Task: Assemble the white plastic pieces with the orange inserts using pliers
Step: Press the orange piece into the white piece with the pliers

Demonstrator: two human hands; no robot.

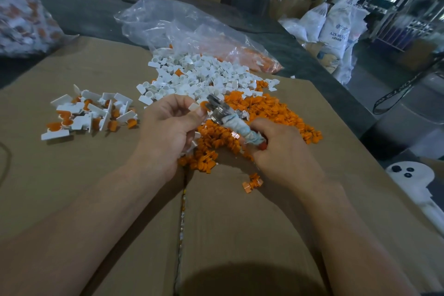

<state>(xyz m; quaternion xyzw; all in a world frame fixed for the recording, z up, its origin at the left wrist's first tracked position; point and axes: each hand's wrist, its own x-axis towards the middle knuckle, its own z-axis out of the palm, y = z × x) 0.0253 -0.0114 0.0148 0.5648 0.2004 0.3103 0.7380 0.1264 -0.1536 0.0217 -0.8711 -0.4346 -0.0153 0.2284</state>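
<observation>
Warehouse setting, dim, with stacked cartons and white resin sacks [336, 24] at the back; work surface is a closed cardboard box [240, 223] with its flap seam running down the middle. Left hand [168, 132] is curled around a white plastic piece [193, 106], pinched between thumb and fingers, with an orange insert [204, 104] showing at its tip. Right hand [278, 146] grips the cloth-wrapped handles of the pliers [230, 120]; metal head of the pliers sits right against the orange insert at the left fingertips. Whether the plier tips actually clamp the part cannot be told, blurred. Pile of loose white plastic pieces [201, 74] lies beyond the hands, touching a pile of loose orange inserts [264, 113] that spreads under and right of both hands. Finished assemblies [91, 113], white with orange, sit in a separate cluster to the far left, well apart from the loose piles. Clear plastic bag [182, 24] lies behind the white pile, partly holding more orange parts. Two stray orange inserts [252, 181] lie near the right wrist.
</observation>
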